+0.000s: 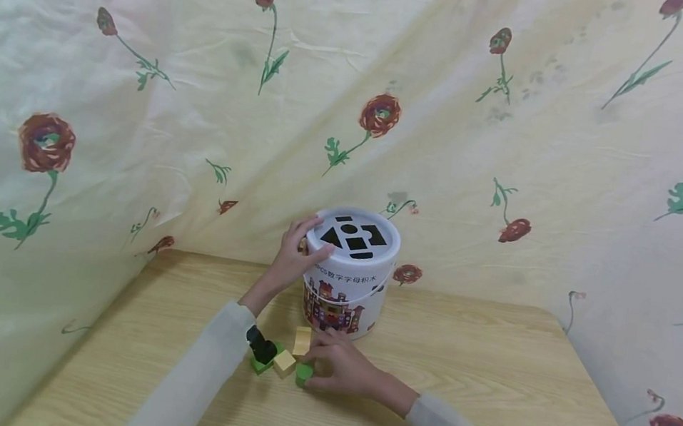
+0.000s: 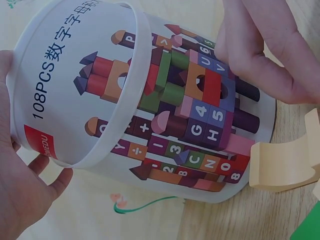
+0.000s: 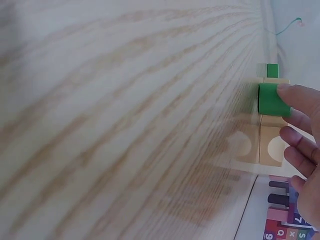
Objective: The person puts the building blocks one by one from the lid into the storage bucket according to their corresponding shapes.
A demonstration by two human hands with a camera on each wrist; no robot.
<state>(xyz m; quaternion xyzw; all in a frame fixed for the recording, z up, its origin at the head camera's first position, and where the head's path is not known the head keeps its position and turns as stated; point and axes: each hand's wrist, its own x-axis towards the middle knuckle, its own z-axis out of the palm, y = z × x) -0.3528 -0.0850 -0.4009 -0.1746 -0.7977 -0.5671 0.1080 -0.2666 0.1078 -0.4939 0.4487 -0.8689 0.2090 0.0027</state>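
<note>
My left hand [image 1: 297, 254] grips the lid edge of a white toy-block bucket [image 1: 343, 271] from its left side, fingers behind and thumb on top. The bucket stands upright; its lid [image 1: 355, 242] has dark shaped cut-outs. With thumb and finger, my right hand [image 1: 342, 364] pinches a green cylinder block [image 3: 272, 100] low at the table, in front of the bucket. Close behind that block is a pale wooden arch block [image 2: 285, 165], near the bucket's base. A pale cube block [image 1: 284, 363] and another green block [image 1: 260, 364] lie to the left, under my left forearm.
The wooden table [image 1: 460, 344] carries the bucket and blocks. A flowered curtain [image 1: 301, 128] hangs right behind the bucket and along both sides. The bucket's white handle [image 2: 127, 100] hangs down across its printed front. Black camera mounts sit on both wrists.
</note>
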